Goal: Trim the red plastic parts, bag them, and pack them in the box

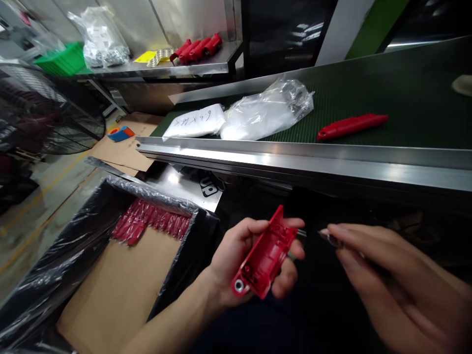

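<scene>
My left hand (232,250) is closed around a red plastic housing (263,255), its hollow inside facing up. A metal ring sits in the housing's lower corner, and something thin and silvery (302,233) shows by my left fingertips, too small to name. To the right, apart from the housing, my right hand (383,265) pinches a small shiny metal piece (334,239); blur hides its exact kind. Beyond both hands, a long red plastic part (352,126) lies on the green conveyor belt (405,93).
Two plastic bags (195,122) (267,110) of white items lie on the belt behind its metal rail (295,162). At left, a black-lined box (169,201) holds wrapped red parts (147,221) on cardboard. A shelf (206,69) carries red housings (197,49). A fan (47,108) stands far left.
</scene>
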Motion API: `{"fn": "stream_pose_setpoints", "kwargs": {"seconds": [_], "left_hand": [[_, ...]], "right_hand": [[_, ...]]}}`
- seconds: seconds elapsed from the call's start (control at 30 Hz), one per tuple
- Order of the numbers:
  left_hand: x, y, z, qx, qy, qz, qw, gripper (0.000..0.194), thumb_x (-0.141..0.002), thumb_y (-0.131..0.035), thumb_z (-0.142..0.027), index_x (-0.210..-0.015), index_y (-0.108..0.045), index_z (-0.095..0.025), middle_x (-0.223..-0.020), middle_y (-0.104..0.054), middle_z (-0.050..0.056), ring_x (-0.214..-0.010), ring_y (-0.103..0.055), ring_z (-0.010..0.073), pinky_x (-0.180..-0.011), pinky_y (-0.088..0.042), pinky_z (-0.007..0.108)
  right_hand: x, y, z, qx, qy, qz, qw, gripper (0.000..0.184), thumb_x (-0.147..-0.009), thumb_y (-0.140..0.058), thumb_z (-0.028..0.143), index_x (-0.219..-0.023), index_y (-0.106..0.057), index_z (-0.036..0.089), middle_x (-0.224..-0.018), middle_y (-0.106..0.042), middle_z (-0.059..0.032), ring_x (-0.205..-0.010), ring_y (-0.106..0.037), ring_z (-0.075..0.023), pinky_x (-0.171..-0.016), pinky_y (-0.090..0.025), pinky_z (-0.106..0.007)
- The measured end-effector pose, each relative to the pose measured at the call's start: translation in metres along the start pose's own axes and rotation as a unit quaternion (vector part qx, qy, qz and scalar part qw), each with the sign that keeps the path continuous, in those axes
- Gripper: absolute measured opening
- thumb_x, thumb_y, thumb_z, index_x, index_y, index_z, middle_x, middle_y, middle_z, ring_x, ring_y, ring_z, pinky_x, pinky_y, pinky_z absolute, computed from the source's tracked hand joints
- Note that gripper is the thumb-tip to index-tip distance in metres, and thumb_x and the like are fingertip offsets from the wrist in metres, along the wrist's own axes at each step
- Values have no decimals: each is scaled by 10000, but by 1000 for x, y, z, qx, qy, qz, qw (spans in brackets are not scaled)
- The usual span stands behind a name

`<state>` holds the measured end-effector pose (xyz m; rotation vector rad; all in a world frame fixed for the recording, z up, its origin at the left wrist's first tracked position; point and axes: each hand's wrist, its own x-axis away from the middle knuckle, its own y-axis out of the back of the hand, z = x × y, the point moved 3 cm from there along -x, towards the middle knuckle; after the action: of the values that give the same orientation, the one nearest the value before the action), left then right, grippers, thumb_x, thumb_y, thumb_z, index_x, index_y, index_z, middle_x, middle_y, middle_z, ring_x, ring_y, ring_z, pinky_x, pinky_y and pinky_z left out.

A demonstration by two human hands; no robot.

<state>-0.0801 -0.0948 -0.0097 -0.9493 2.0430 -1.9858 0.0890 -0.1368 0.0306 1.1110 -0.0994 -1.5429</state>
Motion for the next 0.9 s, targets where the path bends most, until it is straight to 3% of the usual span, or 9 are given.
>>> {"fn": "stream_pose_setpoints", "kwargs": {"seconds": [0.1,0.2,0.33,0.8,0.9], "left_hand": [[-6,-3,-10,-24,-89,-67,993,427,-929,-366,-315,-1197,-604,-84,-912,-661,114,-673,-675,191,-576,-575,264],[-12,-7,-17,-55,-135,-73,987,386,-912,-421,-324,-1183,-613,-126,-932,-674,107,-688,-666,189,-617,-558,276],[-15,-11,-22,-66,-168,-93,979,350,-905,-448,-330,-1150,-615,-144,-932,-666,92,-694,-647,168,-611,-524,251],[-13,-21,-25,-71,-185,-79,977,300,-936,-374,-318,-1013,-620,-164,-867,-632,83,-631,-605,150,-563,-497,217],[-15,-19,-28,-61,-196,-86,975,302,-932,-375,-303,-1030,-619,-153,-895,-641,89,-653,-619,161,-563,-514,228]], "right_hand": [[9,-7,10,-44,43,39,997,395,-834,-599,15,-1203,-621,153,-1113,-640,-74,-997,-630,-177,-821,-524,-305],[16,-20,21,-28,78,96,992,416,-813,-577,-30,-1197,-625,120,-1122,-619,-109,-1011,-599,-189,-801,-491,-334],[20,-29,29,5,93,116,989,423,-816,-579,-27,-1214,-625,107,-1112,-620,-119,-994,-580,-186,-808,-456,-343],[12,-29,29,9,86,110,990,387,-834,-574,-3,-1196,-639,119,-1061,-637,-109,-967,-591,-182,-807,-455,-330],[19,-25,15,-15,91,112,989,459,-826,-585,31,-1262,-609,174,-1145,-632,-91,-1037,-600,-196,-821,-483,-327]]}}
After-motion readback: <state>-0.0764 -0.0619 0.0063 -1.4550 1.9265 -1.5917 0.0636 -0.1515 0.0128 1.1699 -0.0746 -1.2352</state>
